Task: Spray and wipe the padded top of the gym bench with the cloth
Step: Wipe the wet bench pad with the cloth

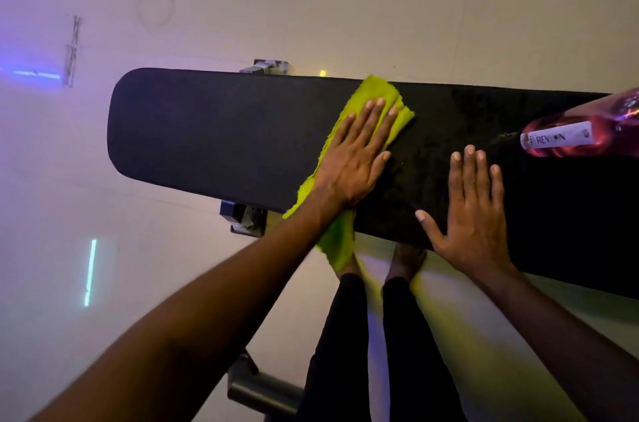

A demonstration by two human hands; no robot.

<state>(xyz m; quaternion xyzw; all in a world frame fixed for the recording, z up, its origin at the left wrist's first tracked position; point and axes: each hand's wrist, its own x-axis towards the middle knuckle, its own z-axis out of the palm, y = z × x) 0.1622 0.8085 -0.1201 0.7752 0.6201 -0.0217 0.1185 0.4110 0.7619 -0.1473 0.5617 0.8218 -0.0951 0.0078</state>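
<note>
The black padded bench top (207, 134) runs across the view from left to right. A yellow-green cloth (377, 100) lies across it near the middle, one end hanging over the near edge. My left hand (356, 158) presses flat on the cloth, fingers spread. My right hand (473, 214) rests flat on the bare pad to the right of the cloth, holding nothing. A pink spray bottle (581, 134) with a white label lies on the pad at the far right, beyond my right hand.
Grey metal frame parts (247, 217) stick out under the bench at its near and far (266, 66) edges. My legs and bare feet (404, 259) stand on the pale floor (415, 6) close to the near edge. A dark metal bar (256, 390) lies low by my legs.
</note>
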